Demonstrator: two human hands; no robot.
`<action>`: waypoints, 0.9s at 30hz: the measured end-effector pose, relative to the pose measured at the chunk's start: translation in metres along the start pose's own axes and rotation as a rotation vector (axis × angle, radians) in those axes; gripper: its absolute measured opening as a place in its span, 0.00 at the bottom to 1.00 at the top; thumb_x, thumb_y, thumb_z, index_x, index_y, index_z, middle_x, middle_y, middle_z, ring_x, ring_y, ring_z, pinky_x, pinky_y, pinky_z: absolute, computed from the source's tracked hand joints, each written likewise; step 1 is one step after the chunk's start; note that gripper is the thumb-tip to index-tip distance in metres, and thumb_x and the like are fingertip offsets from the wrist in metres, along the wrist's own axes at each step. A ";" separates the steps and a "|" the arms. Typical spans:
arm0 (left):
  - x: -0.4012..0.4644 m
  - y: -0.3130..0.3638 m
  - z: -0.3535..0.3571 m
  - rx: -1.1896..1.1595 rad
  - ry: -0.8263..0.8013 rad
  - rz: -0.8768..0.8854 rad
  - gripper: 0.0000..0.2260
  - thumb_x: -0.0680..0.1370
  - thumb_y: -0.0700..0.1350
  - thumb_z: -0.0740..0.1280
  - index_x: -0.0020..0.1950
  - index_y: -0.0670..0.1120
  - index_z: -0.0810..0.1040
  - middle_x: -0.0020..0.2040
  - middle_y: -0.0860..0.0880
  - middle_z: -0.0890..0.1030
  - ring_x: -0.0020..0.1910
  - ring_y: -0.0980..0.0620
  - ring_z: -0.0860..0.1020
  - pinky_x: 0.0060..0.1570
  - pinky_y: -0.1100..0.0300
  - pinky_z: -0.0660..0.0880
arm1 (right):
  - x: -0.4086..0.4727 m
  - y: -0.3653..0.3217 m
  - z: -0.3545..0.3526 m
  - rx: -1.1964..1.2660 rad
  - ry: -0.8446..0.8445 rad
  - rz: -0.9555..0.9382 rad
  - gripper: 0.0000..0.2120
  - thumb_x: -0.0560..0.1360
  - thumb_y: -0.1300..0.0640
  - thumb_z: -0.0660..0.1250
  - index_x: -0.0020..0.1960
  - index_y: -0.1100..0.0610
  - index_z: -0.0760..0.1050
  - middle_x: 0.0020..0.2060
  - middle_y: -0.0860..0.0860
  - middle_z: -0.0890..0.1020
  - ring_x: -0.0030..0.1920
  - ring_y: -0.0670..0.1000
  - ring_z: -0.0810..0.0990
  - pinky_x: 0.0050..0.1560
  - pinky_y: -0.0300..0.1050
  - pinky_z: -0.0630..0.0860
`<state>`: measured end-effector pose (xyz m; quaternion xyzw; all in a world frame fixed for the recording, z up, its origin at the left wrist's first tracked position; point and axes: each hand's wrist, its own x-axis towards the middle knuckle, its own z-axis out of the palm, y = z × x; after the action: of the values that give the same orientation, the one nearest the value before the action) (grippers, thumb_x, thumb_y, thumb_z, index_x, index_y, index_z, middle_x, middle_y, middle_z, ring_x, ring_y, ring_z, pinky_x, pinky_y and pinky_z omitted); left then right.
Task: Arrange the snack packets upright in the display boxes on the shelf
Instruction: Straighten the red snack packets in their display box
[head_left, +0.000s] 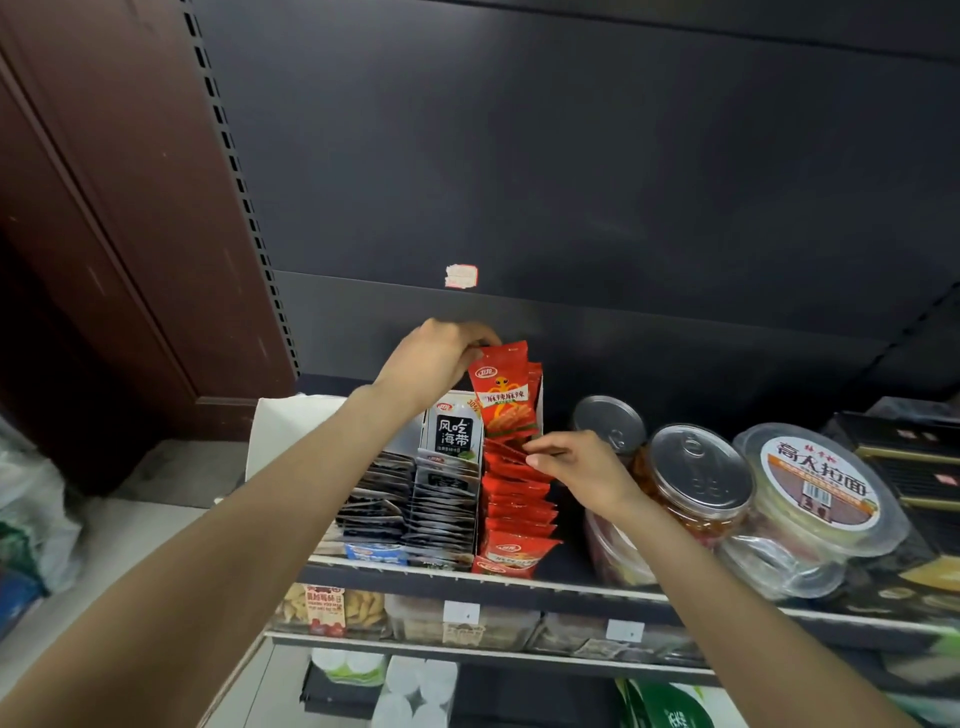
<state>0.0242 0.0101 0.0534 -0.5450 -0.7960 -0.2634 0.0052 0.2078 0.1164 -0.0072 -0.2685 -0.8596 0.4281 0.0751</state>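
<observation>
- Left hand (436, 358) pinches the top of an upright red packet (503, 389) at the back of the red packet row (514, 499) on the shelf (571, 584).
- Right hand (576, 465) has its fingers (540, 460) pinching a packet mid-row.
- Black packets (447, 493) stand just left; lidded jars (696, 470) crowd the right.

Both forearms bare, no sleeves, left hand (436, 358) & right hand (576, 467) ungloved.

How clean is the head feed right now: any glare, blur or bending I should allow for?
Head view: strong wide-angle bending, shelf edge curving and forearms stretched; dim, even light, black back panel nearly featureless; soft glare on the can lids; red packets and left hand fairly sharp, right hand too; lower-shelf goods and the frame edges soft.
</observation>
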 end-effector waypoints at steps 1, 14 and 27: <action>0.001 0.000 0.001 0.002 -0.006 0.021 0.10 0.79 0.40 0.62 0.58 0.46 0.80 0.54 0.47 0.83 0.51 0.47 0.81 0.52 0.53 0.77 | 0.000 0.001 0.000 0.000 -0.001 -0.006 0.11 0.75 0.59 0.67 0.57 0.58 0.79 0.52 0.51 0.82 0.50 0.45 0.80 0.56 0.40 0.74; 0.004 -0.007 0.056 0.126 -0.349 0.094 0.18 0.80 0.38 0.59 0.67 0.52 0.74 0.69 0.49 0.72 0.67 0.48 0.70 0.64 0.52 0.68 | 0.003 0.006 0.000 -0.010 0.004 0.011 0.09 0.76 0.61 0.66 0.54 0.58 0.81 0.49 0.51 0.83 0.50 0.46 0.80 0.57 0.43 0.75; 0.000 -0.011 0.065 0.269 -0.440 0.032 0.27 0.81 0.58 0.50 0.78 0.51 0.47 0.78 0.50 0.53 0.76 0.50 0.51 0.74 0.51 0.49 | 0.005 0.009 0.002 0.032 0.012 0.029 0.08 0.76 0.61 0.67 0.53 0.57 0.81 0.44 0.47 0.82 0.48 0.46 0.81 0.54 0.44 0.76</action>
<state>0.0331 0.0353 -0.0070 -0.5961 -0.7971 -0.0302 -0.0915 0.2067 0.1217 -0.0164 -0.2821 -0.8482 0.4414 0.0783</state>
